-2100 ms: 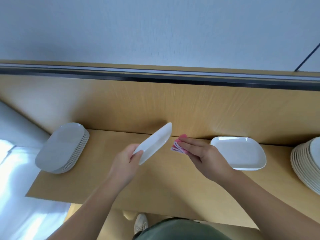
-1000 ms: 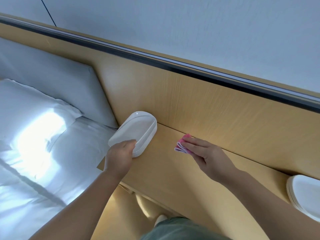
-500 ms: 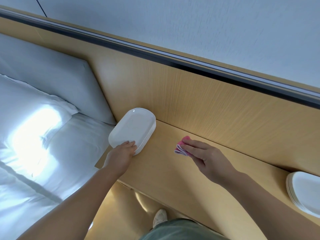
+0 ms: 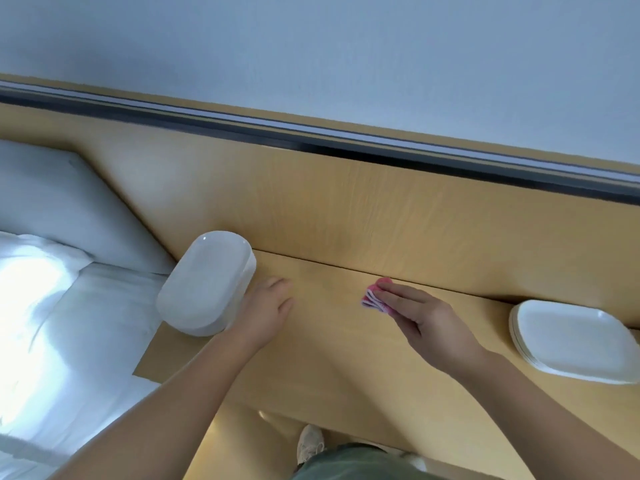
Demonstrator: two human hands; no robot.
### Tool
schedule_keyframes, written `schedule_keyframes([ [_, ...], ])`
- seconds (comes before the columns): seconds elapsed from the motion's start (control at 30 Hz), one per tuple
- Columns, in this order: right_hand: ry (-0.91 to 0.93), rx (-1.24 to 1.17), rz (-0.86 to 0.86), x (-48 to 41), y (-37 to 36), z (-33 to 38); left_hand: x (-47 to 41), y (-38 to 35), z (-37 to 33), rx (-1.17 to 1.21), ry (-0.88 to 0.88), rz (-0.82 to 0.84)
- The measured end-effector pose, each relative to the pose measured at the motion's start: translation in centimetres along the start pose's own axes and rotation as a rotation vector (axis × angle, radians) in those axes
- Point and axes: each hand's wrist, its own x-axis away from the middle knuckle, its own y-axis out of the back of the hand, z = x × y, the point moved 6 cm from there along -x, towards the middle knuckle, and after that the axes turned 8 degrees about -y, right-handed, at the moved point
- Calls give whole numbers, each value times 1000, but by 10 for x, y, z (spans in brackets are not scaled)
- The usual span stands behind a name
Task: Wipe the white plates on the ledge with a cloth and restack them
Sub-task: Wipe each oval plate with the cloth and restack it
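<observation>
Mid-job, looks like. Left stack (image 4: 204, 282) sits at ledge (image 4: 329, 358) end by bed (image 4: 69, 323), neat, so guessing that's the wiped pile. Left hand (image 4: 266, 310) empty, fingers loose, just beside it, maybe brushing its side. Right hand (image 4: 426, 323) pinches pink cloth (image 4: 375, 296) under near-straight fingers, thumb hidden, low over mid-ledge. No plate in hand. Right stack (image 4: 571, 344) well apart at far right, several plates, probably the unwiped ones left. Can't tell count.
</observation>
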Motion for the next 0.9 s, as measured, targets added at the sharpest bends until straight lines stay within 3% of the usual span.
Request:
schedule_keyframes([
  [0.33,-283,52,-281,110,108,-85,-73,-95,-171,56,-237,111],
  [0.6,-477,121,-321,194,162,-153,-103,-170,-284,-55,-368,234],
  [0.9,-444,99,-320,224,193,-202,-127,-229,-337,81,-149,351],
])
